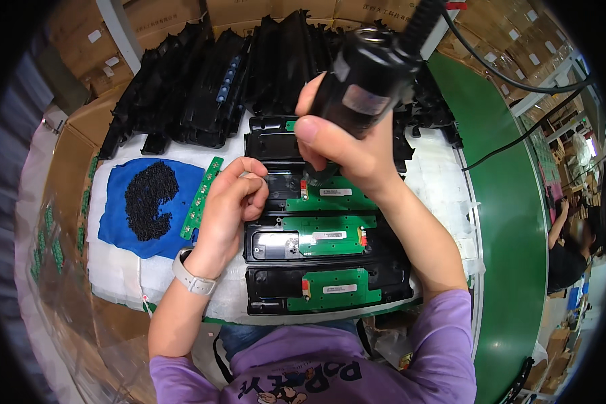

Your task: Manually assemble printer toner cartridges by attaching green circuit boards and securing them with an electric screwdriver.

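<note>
Three black trays [326,259] with green circuit boards [330,236] lie on the counter [438,175] below both hands. The right hand [343,145] grips a black power screwdriver [363,81], tip down just beside the left hand [232,198], whose fingers pinch narrow; a slipping bit could gouge the board or nick those fingers

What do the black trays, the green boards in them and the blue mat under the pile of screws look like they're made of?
Black trays: moulded plastic, likely, with a dull sheen and ribbed edges. Green boards: circuit-board laminate, matte green with white labels. Blue mat: soft cloth or foam, going by its uneven edge; which one is unclear.
</note>
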Available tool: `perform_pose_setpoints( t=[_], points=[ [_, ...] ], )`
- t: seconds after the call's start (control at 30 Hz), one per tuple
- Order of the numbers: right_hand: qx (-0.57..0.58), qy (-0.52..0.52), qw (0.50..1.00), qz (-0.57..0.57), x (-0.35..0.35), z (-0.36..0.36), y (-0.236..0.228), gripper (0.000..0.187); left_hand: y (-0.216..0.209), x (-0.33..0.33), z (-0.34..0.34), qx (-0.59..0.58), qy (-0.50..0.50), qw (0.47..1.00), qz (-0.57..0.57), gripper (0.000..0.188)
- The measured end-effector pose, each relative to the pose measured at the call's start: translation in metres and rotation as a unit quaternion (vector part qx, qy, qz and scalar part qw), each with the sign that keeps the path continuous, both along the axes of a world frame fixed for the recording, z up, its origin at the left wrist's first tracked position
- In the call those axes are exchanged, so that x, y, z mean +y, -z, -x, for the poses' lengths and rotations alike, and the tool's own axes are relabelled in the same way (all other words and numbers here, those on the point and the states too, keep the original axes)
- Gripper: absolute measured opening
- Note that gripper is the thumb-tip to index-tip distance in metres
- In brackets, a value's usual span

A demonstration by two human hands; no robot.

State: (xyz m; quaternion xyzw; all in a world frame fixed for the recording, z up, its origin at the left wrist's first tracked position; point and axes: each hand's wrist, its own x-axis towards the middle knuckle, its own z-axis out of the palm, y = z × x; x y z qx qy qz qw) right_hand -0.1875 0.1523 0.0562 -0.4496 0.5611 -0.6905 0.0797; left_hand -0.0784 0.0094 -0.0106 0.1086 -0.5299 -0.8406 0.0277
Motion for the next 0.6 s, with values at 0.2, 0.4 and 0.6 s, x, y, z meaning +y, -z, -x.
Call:
perform_pose_setpoints(
  t=[0.2,0.4,0.6],
  points=[
    [-0.094,-0.135,0.971,0.173,0.025,0.004,-0.021,0.030,-0.007,0.007,0.000,0.016,0.042,0.999,-0.020,0.010],
    [-0.091,-0.220,0.941,0.241,0.033,0.006,-0.024,0.040,-0.009,0.008,-0.004,0.011,0.109,0.994,-0.016,0.008],
    [-0.101,-0.216,0.940,0.242,0.033,0.006,-0.021,0.039,-0.001,0.008,-0.003,0.011,0.091,0.996,-0.007,0.012]
  ],
)
